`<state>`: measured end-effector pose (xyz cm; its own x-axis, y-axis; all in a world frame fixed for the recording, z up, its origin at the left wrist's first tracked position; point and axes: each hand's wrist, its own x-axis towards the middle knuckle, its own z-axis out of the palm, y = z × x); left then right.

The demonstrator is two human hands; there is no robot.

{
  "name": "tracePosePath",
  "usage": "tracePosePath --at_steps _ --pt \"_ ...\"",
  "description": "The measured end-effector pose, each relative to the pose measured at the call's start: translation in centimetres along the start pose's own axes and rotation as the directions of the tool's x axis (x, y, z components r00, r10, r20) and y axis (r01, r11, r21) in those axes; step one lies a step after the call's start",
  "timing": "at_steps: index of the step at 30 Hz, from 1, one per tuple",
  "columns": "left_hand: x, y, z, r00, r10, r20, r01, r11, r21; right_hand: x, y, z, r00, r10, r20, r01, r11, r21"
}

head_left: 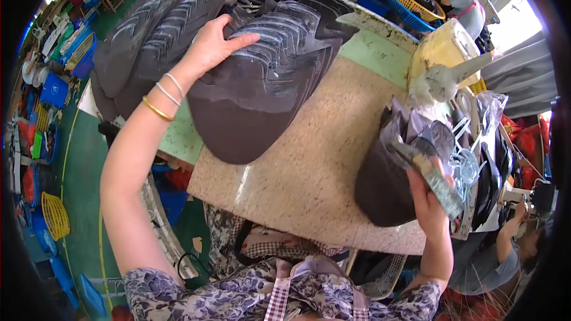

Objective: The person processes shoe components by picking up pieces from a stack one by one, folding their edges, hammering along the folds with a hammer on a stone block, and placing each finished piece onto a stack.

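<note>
My left hand [213,44] lies flat on a fanned stack of dark grey shoe-shaped cut pieces [262,83] with chalky white marks, its fingers spread over the top of the stack. Bangles ring that wrist. Another long row of the same dark pieces [157,30] stretches away behind it. My right hand [427,193] grips a glue-crusted brush [431,175] by its handle, next to a smaller dark pile of cut pieces [386,184] at the table's right edge.
The speckled beige board [309,160] covers the green worktable. A yellow glue pot [446,50] stands at the far right. Yellow and blue baskets [410,0] sit behind. Another person [505,249] works at the lower right. Crates line the green floor on the left.
</note>
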<state>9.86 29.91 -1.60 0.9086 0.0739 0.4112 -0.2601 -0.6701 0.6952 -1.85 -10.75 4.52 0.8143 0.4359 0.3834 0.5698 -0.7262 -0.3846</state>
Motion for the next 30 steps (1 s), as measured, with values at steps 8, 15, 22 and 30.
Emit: tracePosePath --at_steps 8,15,22,30 --pt "-10.1 4.1 3.9 0.971 0.168 0.172 -0.214 0.93 0.3 5.3 -4.2 4.6 0.966 -0.22 0.134 0.171 0.937 0.306" --pt "-12.1 4.1 2.7 0.929 0.344 0.137 -0.369 0.842 0.392 8.7 -6.0 9.6 0.947 -0.256 0.196 0.203 0.945 0.255" --pt "-8.4 2.1 -3.6 0.997 0.05 -0.065 -0.049 0.999 0.023 12.7 -6.1 17.1 0.941 -0.266 0.208 0.262 0.964 0.048" --pt "-12.0 4.9 -24.2 0.668 0.267 -0.695 0.012 0.93 0.368 14.2 -6.6 16.5 0.92 -0.163 0.357 0.161 0.986 0.035"
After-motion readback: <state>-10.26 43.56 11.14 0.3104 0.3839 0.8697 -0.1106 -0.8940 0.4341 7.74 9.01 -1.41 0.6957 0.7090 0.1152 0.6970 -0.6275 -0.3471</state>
